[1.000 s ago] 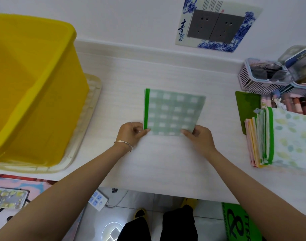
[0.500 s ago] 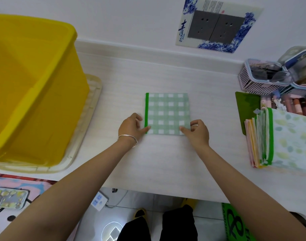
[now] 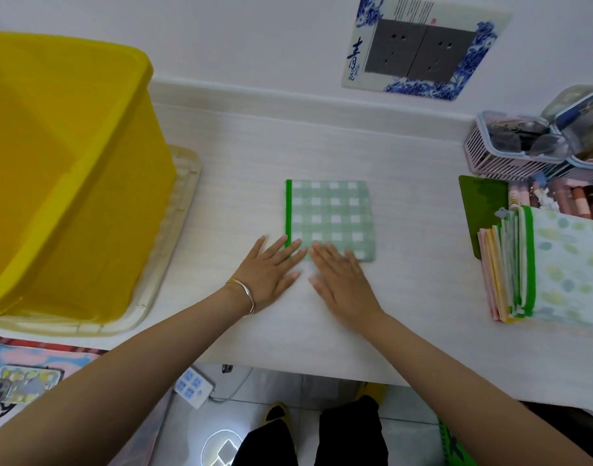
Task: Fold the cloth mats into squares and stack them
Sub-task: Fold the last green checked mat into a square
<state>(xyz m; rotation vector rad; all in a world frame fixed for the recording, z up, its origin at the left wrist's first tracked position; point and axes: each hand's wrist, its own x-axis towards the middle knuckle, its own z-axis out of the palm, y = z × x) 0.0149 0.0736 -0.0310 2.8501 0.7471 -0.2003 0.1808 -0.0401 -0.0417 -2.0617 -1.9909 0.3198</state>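
Table [image 3: 406, 203] against socketed wall [image 3: 254, 38]

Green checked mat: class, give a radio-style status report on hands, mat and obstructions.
Left hand and right hand flat, open, fingertips on near edge. Green checked mat folded square on table. Stack of folded mats to the right; path clear.

I see open table [image 3: 406, 297] at twelve o'clock and six; the yellow tub [image 3: 70, 179] blocks nine, the stacked mats [image 3: 540, 267] and baskets [image 3: 510, 149] block three.
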